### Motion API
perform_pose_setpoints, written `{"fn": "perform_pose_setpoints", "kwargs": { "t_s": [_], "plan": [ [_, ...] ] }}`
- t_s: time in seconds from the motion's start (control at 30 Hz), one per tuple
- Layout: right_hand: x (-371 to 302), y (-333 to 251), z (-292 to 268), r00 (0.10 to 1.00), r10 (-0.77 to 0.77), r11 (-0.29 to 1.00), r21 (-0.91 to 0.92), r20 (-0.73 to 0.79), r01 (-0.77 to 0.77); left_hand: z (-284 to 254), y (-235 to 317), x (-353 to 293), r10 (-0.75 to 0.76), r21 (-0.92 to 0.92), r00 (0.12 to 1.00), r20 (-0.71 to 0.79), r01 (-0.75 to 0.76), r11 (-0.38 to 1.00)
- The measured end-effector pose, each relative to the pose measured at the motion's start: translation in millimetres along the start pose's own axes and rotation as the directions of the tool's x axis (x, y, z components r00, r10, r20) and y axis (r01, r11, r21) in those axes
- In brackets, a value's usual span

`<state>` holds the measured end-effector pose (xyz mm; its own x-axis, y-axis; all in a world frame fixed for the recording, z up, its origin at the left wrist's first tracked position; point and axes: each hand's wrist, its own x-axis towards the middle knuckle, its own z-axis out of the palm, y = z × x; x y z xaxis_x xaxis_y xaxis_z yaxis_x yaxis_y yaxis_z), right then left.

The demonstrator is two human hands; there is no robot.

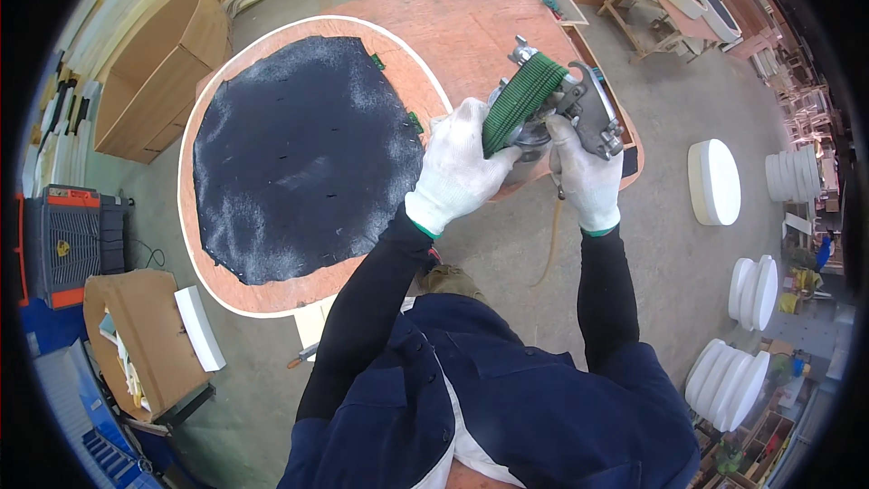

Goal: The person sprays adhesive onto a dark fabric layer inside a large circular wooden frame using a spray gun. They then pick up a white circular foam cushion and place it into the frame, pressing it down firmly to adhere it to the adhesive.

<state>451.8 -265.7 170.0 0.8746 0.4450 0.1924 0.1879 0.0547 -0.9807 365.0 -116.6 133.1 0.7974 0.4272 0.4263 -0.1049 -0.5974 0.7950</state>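
Hands (460,163) (587,177) grip tool (529,100); carton (170,340) holds scraps (130,369).

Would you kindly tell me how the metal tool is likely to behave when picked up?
The metal tool is probably heavy for its size, given its metal parts. Its uneven, jutting shape suggests it might tip when set down. The green band looks woven, so it may flex when pressed.

I see both hands (457,163) in white gloves (588,186) with green-edged cuffs (600,232), black sleeves (608,294), and a navy buttoned shirt (552,407) over white cloth (471,455).
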Motion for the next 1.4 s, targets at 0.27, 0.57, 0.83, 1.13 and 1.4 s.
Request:
{"fn": "perform_pose_setpoints", "kwargs": {
  "t_s": [0.27,0.57,0.83,1.13,1.4],
  "plan": [
    [-0.2,8.4,7.2,0.993,0.022,0.999,-0.041,0.112,-0.017,-5.5,-7.4,-13.3,-0.073,0.159,0.996,-0.059,0.081,0.984],
    [20.2,0.0,47.1,0.912,0.228,0.97,-0.163,0.34,-0.182,-78.6,-16.1,-105.4,-0.16,0.181,0.898,-0.41,0.253,0.95],
    [57.1,4.9,84.3,0.913,0.147,0.986,-0.125,0.38,-0.107,-144.2,-29.4,-262.0,-0.262,0.237,0.612,-0.746,0.612,0.755],
    [76.6,2.9,78.7,0.908,0.141,0.977,-0.202,0.395,-0.064,-120.9,-92.5,-506.1,-0.649,0.217,0.373,-0.663,0.926,0.31],
    [76.6,-8.5,80.4,0.89,0.204,0.967,-0.224,0.408,-0.119,-74.4,-98.6,-618.1,-0.948,-0.204,-0.073,-0.31,0.979,-0.009]
  ]
}}
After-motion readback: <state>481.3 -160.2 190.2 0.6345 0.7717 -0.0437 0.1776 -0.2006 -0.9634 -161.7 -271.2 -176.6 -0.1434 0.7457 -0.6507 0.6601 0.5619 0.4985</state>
